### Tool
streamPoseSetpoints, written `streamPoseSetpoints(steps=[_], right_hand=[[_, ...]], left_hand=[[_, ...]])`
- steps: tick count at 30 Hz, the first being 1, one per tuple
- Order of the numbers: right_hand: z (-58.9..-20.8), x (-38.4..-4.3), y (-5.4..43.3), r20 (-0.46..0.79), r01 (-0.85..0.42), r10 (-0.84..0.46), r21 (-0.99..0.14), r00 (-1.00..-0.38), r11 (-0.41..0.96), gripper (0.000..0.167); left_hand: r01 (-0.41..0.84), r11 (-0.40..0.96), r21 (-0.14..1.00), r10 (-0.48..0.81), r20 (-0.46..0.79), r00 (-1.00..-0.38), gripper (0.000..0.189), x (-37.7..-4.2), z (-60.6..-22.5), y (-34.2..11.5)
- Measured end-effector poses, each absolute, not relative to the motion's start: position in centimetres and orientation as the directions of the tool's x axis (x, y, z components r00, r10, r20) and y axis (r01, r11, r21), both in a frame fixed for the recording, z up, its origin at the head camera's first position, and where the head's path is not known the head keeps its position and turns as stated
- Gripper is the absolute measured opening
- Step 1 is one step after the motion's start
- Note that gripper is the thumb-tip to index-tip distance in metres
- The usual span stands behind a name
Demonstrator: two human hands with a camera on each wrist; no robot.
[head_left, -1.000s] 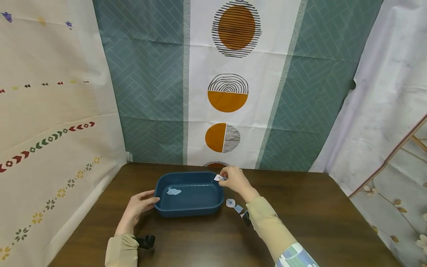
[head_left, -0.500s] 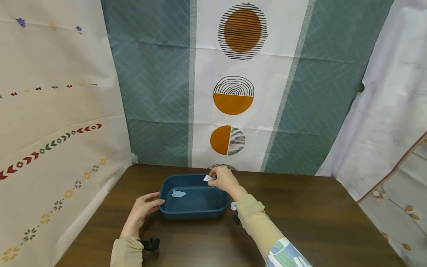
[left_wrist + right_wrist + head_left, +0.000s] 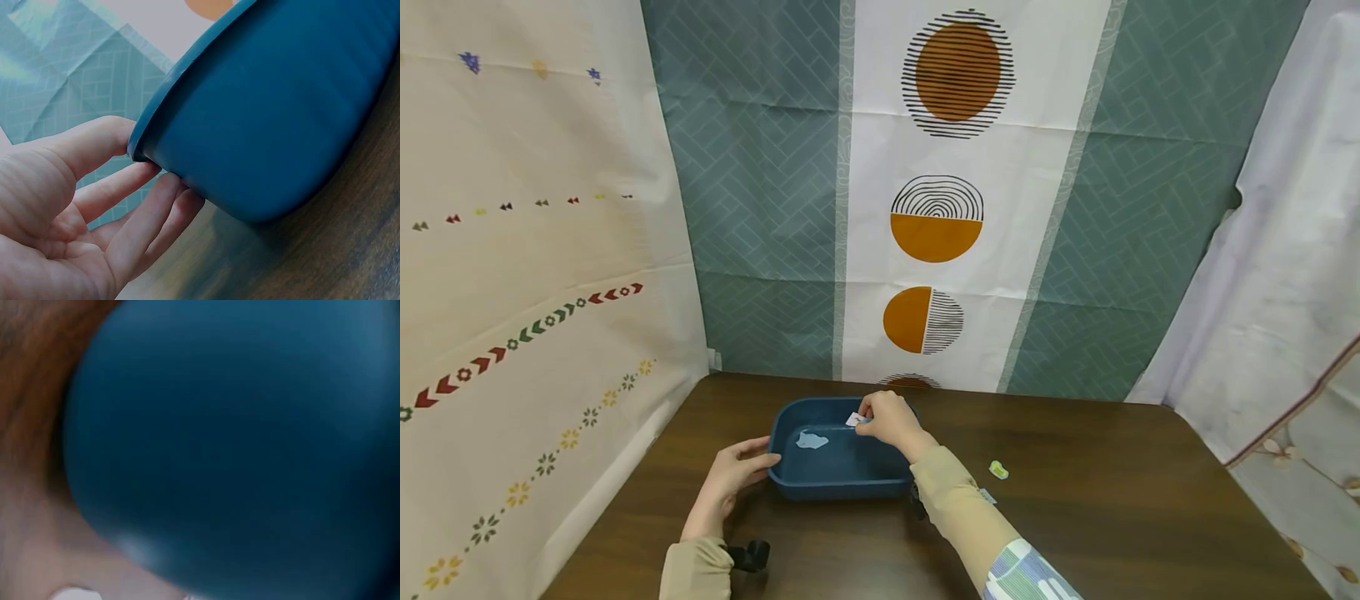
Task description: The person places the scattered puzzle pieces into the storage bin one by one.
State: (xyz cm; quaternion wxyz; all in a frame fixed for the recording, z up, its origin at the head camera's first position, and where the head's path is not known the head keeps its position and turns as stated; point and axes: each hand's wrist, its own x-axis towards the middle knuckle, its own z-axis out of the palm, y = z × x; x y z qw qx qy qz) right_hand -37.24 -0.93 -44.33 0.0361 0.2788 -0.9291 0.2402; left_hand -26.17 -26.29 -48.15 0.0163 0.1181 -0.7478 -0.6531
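Observation:
A dark blue rectangular basin (image 3: pixel 850 490) stands on the table. My left hand (image 3: pixel 732 485) grips its left end; in the left wrist view the thumb lies on the rim and the fingers reach beneath it. Over the basin's inside, towards the far right, my right hand (image 3: pixel 892 423) pinches a small white sticker-like cutout (image 3: pixel 854 419) with a dark mark. A pale blue irregular cutout (image 3: pixel 812 440) lies on the basin floor at the left. The right wrist view shows mostly the basin's outer wall (image 3: pixel 219 444), with my right hand out of sight.
Right of the basin, a yellow-green cutout (image 3: pixel 998 470) lies on the brown table (image 3: pixel 1090 500). A pale cutout (image 3: pixel 987 496) shows partly from behind my right sleeve. Patterned cloths hang behind and at both sides.
My right hand has moved left and down, from the basin's far right corner to over its inside, still pinching the white cutout. The left hand keeps its grip. The head view has shifted slightly.

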Motion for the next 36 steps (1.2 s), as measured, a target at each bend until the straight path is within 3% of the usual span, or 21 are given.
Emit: streamPoseSetpoints(steps=[27, 36], right_hand=[[-46.3, -36.8, -3.8, 0.04, -0.474, -0.497, -0.379, -0.867, 0.795, 0.015], [-46.7, -36.7, -4.5, 0.049, -0.523, -0.526, -0.215, -0.849, 0.825, 0.015]], left_hand=[[-0.148, 0.106, 0.983, -0.199, -0.125, -0.972, 0.056, -26.2, -48.2, -26.3], [-0.151, 0.121, 0.981, -0.192, -0.127, -0.973, 0.054, -26.1, -47.9, -26.3]])
